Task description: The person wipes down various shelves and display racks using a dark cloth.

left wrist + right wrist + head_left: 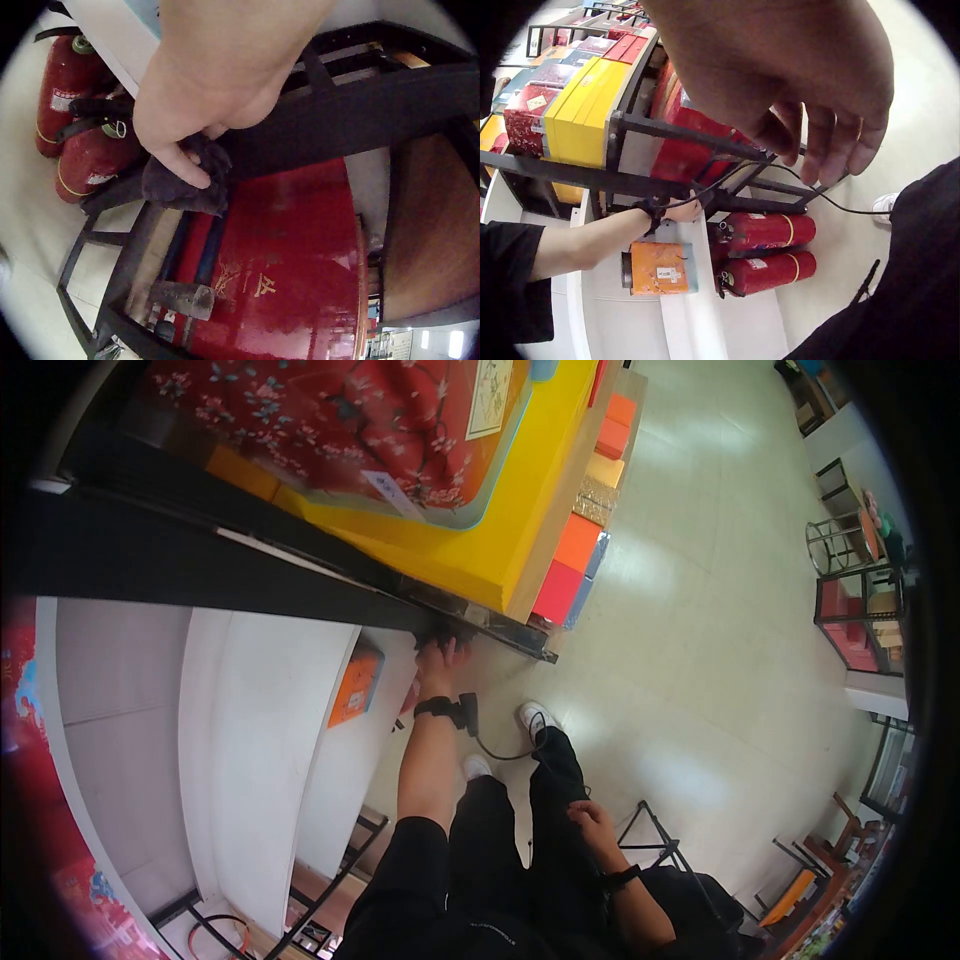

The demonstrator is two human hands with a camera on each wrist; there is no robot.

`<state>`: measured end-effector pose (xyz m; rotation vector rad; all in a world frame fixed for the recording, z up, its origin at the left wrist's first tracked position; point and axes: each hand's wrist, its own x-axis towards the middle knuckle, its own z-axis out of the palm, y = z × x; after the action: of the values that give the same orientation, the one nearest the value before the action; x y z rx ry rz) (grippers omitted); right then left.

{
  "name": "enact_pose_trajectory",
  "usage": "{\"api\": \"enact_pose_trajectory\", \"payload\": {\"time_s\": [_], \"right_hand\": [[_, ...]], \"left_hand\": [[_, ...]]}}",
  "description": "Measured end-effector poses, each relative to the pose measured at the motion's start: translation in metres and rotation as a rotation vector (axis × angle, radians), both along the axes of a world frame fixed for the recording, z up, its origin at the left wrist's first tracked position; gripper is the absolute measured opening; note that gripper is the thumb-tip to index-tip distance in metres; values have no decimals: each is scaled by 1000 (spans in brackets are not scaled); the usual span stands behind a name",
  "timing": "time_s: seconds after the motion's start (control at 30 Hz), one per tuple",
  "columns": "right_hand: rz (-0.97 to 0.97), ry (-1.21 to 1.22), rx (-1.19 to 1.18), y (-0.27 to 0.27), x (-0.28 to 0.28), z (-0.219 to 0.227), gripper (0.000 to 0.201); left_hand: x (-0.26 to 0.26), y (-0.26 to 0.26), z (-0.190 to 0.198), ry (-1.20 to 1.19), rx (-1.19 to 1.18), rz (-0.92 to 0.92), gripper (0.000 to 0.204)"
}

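Note:
My left hand (437, 665) reaches forward to the black metal shelf frame (300, 575) and grips a dark cloth (184, 184) against one of its bars. In the left wrist view the thumb presses the bunched cloth onto the frame (337, 120), just above a glossy red box (292, 255). My right hand (592, 822) hangs by my black trouser leg (555, 780) and holds nothing. Its fingers (817, 142) are loosely curled in the right wrist view. My left arm (600, 240) shows there too, stretched out to the frame.
Two red fire extinguishers (769, 251) lie on the floor beside the frame's foot. An orange box (355, 685) sits on a white shelf unit (260, 740). Yellow and red boxes (480, 510) fill the shelf above. Pale open floor (720, 640) spreads to the right, with racks and stools at its far side.

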<state>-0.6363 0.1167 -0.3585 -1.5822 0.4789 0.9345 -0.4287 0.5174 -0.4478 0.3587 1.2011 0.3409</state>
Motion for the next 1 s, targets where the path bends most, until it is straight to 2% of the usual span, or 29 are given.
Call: {"api": "enact_pose_trajectory", "payload": {"time_s": [0.1,0.17,0.2,0.27,0.3,0.43,0.5,0.6,0.7,0.77,0.8,0.83,0.9,0.97,1.0], "right_hand": [[-123,-15,87,-1,-5,-8,22],[-72,-48,56,6,-1,-2,21],[-53,-68,41,12,5,1,21],[-91,-91,109,24,14,1,22],[-126,-101,124,32,20,9,21],[-98,-105,191,64,60,63,20],[-42,-106,252,79,64,64,22],[51,-103,300,103,64,68,26],[51,-109,352,127,66,68,32],[-61,-82,366,144,65,56,37],[-67,-80,381,147,66,50,37],[-77,-78,397,152,71,46,36],[-94,-67,392,161,77,44,36],[-120,-74,384,172,78,31,35],[-131,-75,380,179,77,20,35]], "left_hand": [[-4,-1,-8,-34,23,-100,31],[-18,-1,0,-44,-23,-191,27],[-30,-5,5,-149,19,-350,21],[-57,-23,20,-210,44,-583,19],[-68,-37,37,-159,26,-652,20],[-110,-70,81,-307,-54,-546,30],[-126,-79,101,-439,-157,-451,33],[-140,-87,111,-543,-243,-363,32],[-146,-98,121,-543,-223,-348,35],[-158,-103,113,-492,-137,-441,36],[-164,-107,106,-463,-95,-494,36],[-158,-118,124,-380,7,-488,38],[-173,-122,110,-274,165,-505,36],[-178,-125,112,-112,292,-526,32],[-182,-124,105,-48,342,-592,35]]}}
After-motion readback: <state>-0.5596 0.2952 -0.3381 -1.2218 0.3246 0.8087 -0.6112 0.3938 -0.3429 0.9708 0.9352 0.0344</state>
